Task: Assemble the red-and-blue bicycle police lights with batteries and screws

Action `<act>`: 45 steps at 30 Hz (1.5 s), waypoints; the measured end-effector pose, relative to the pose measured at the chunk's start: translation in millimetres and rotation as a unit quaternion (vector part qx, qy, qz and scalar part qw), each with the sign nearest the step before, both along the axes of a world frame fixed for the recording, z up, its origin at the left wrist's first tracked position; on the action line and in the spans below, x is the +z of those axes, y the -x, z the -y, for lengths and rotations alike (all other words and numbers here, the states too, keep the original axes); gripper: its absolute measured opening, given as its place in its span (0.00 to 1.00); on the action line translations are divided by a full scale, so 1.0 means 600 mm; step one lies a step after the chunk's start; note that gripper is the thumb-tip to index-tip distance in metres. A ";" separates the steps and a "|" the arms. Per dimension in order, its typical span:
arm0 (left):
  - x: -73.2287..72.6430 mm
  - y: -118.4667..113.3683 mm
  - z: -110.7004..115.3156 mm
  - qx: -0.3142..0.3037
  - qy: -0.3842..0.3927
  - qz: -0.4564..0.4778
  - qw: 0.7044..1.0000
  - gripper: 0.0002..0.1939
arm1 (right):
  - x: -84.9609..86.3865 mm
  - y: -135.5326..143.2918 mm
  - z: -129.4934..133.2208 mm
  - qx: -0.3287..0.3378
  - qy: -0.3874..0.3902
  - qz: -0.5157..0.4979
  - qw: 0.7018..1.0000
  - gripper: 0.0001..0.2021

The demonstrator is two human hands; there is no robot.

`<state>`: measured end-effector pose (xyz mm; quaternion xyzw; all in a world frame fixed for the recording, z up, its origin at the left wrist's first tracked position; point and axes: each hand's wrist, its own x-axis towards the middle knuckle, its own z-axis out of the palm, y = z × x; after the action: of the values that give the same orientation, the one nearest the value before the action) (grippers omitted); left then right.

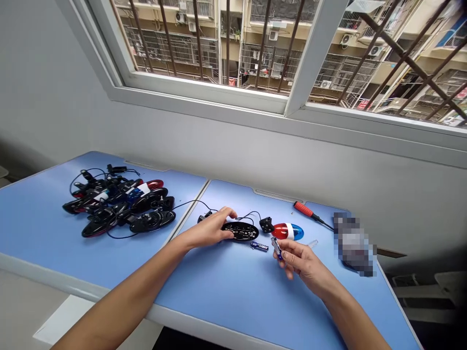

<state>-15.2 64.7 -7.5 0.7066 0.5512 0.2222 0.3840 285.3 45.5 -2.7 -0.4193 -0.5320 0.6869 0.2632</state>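
Observation:
My left hand [211,229] grips the left end of a black oval housing [245,231], thumb on its near edge and fingers over the far side. The housing lies with its hollow inside facing up, showing small fittings. Between the thumb and fingers of my right hand [297,260] is a dark blue and silver battery [277,248], tilted above the table. A second battery [259,247] lies just in front of the housing. Behind my right hand rests a red and blue light cover [288,231] with a white middle band, beside a small black block [266,225] on a cable.
A heap of similar black, red and blue lights [124,201] with cables covers the left table. At the right lie a red-handled screwdriver [304,210] and a blurred dark object [353,245]. A clear rod-like piece [313,243] lies by my right hand. The wall [233,138] and window stand behind.

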 end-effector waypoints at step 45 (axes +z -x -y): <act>-0.038 -0.037 -0.021 0.121 0.112 0.326 0.931 0.26 | 0.049 0.160 -0.125 0.164 -0.525 0.395 0.736 0.06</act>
<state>6.9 77.0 -30.5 0.4761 0.4984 0.4217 0.5891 189.1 120.6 26.5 -0.3541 -0.9250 0.1035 0.0913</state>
